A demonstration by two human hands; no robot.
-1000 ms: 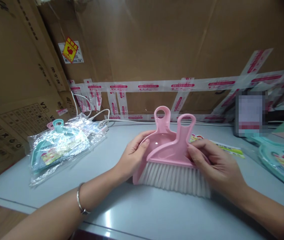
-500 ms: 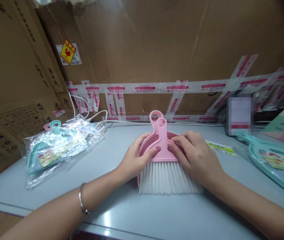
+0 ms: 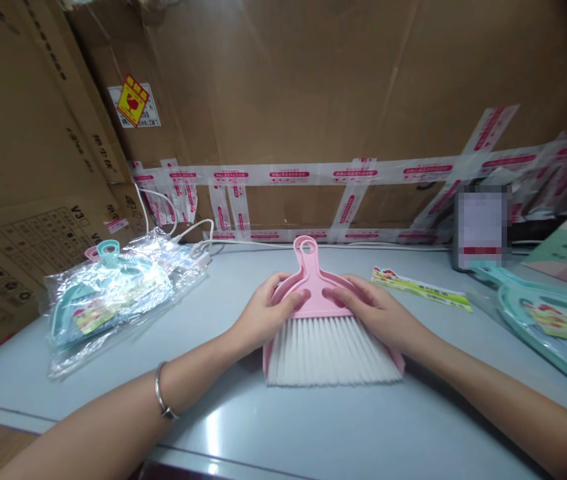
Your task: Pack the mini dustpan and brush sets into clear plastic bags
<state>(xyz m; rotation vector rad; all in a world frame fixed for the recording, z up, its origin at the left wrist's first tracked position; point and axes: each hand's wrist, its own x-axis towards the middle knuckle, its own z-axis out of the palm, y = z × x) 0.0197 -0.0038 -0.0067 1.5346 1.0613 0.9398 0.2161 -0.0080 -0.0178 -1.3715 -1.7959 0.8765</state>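
Note:
A pink hand brush [image 3: 320, 293] with white bristles [image 3: 330, 353] lies nested in a pink dustpan [image 3: 283, 293] on the grey table [image 3: 313, 427]. Their ring handles line up, pointing away from me. My left hand [image 3: 263, 313] grips the left side of the set, thumb pressed on the brush back. My right hand [image 3: 370, 310] holds the right side, fingers curled over the brush back and pan rim. A metal bracelet [image 3: 160, 400] is on my left wrist.
Bagged teal and pink brush sets [image 3: 108, 293] lie at the left. More teal sets in plastic [image 3: 548, 320] lie at the right. A printed paper label [image 3: 420, 288] lies behind my right hand. Taped cardboard boxes [image 3: 313, 100] wall the back and left. White cables [image 3: 183, 233] run along the back.
The brush, earlier offset to the right of the dustpan, has been slid in and now sits squarely nested. Both hands have lowered the set flat onto the table.

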